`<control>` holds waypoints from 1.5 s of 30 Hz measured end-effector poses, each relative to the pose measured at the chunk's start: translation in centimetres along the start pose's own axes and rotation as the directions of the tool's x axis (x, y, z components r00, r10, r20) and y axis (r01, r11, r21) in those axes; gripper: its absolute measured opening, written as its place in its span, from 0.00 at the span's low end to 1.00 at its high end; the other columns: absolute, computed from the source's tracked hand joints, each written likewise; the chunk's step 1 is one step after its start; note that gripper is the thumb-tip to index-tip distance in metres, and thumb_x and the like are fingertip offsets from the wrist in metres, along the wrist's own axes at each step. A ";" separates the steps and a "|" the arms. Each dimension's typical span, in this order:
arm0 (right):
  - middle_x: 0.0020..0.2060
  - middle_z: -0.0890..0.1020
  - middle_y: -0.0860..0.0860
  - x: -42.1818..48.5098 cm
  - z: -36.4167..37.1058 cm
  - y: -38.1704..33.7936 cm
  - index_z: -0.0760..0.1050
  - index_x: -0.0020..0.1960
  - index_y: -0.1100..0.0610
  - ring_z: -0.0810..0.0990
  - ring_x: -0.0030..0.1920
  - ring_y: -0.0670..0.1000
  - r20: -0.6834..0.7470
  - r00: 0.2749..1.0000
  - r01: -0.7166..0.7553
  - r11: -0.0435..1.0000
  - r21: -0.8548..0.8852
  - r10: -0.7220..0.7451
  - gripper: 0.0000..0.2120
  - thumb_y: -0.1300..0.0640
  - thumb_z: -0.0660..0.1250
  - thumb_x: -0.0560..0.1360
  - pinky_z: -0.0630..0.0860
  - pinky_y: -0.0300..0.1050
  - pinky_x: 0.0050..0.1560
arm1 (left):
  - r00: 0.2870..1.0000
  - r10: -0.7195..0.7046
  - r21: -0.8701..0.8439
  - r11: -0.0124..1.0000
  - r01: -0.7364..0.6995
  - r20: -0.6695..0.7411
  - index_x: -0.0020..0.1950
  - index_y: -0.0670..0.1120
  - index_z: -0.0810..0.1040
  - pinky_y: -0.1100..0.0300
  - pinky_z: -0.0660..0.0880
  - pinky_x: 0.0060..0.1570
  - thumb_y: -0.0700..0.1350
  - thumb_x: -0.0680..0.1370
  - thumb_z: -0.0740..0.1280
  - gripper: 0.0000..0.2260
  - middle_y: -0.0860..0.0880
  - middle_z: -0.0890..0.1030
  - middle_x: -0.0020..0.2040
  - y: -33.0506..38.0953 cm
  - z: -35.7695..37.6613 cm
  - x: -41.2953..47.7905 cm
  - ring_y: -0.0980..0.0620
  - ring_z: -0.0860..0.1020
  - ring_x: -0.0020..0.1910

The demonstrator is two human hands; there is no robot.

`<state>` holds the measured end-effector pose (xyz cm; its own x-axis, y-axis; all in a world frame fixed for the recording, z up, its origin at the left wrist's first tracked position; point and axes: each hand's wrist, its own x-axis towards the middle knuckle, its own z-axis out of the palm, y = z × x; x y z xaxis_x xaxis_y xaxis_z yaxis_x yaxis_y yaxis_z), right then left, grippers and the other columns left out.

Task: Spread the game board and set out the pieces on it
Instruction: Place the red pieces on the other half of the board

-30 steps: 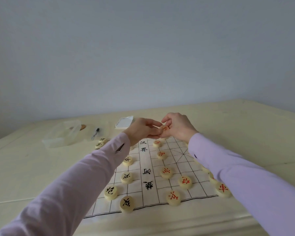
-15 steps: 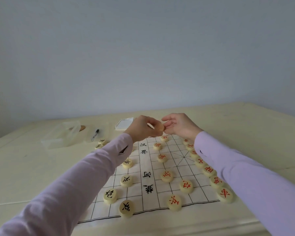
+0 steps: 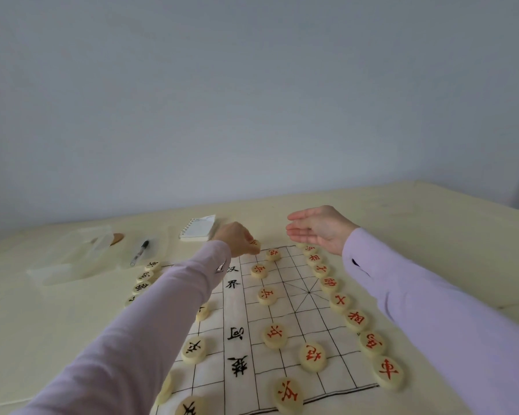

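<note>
Cream table (image 3: pixel 432 235), plain grey wall (image 3: pixel 252 100); left hand (image 3: pixel 236 238) pinches a red-lettered cream disc (image 3: pixel 254 243), right hand (image 3: pixel 318 227) hovers with straight fingers.

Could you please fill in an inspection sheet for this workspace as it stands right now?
Surface: cream table.
Job's things: game board spread flat; red pieces on its right half, black pieces on its left.
Clutter: notepad, pen and clear plastic box at the far left.
Hands: left hand pinches one red piece at the board's far edge; right hand open above the far right corner.
Cables: nothing seen.
Surroundings: plain wall.
</note>
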<state>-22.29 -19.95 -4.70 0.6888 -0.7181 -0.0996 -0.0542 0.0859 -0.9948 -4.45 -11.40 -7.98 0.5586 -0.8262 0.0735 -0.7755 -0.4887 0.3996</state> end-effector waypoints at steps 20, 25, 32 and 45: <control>0.44 0.82 0.59 -3.4 1.5 0.9 0.78 0.56 0.67 0.83 0.45 0.55 0.185 0.983 0.096 0.811 -0.577 0.015 0.10 0.68 0.66 0.75 0.80 0.41 0.51 | 0.877 0.247 0.027 0.959 -0.283 0.411 0.57 0.54 0.80 0.56 0.75 0.59 0.52 0.72 0.72 0.13 0.53 0.82 0.51 2.8 -2.0 -7.8 0.52 0.79 0.53; 0.54 0.81 0.63 -4.1 3.0 1.6 0.75 0.62 0.67 0.82 0.54 0.57 0.214 0.966 0.028 0.764 -0.645 0.146 0.15 0.71 0.58 0.77 0.77 0.47 0.59 | 0.890 0.245 0.123 0.942 -0.312 0.384 0.59 0.52 0.80 0.60 0.70 0.58 0.51 0.72 0.73 0.16 0.53 0.80 0.55 2.8 -1.0 -8.7 0.55 0.76 0.52; 0.53 0.81 0.63 -4.8 3.2 2.1 0.76 0.60 0.67 0.82 0.54 0.57 0.197 0.964 -0.008 0.756 -0.654 0.180 0.14 0.71 0.58 0.77 0.78 0.45 0.54 | 0.906 0.236 0.118 0.949 -0.292 0.350 0.57 0.52 0.81 0.60 0.71 0.55 0.51 0.71 0.73 0.15 0.56 0.79 0.50 2.2 -1.0 -9.1 0.56 0.76 0.49; 0.45 0.82 0.53 -10.2 2.4 1.6 0.81 0.45 0.53 0.81 0.45 0.50 0.308 0.897 0.151 0.435 -0.888 0.316 0.10 0.59 0.77 0.66 0.80 0.41 0.49 | 0.923 0.336 0.050 0.935 -0.351 0.185 0.60 0.51 0.79 0.60 0.72 0.59 0.50 0.74 0.71 0.15 0.51 0.78 0.57 2.6 -2.5 -12.6 0.54 0.76 0.56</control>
<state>-27.71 -10.86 -5.25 0.8234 -0.4046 -0.3979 -0.5613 -0.6840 -0.4660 -12.82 -1.58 -5.62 0.2006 -0.9791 0.0335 -0.9359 -0.1814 0.3019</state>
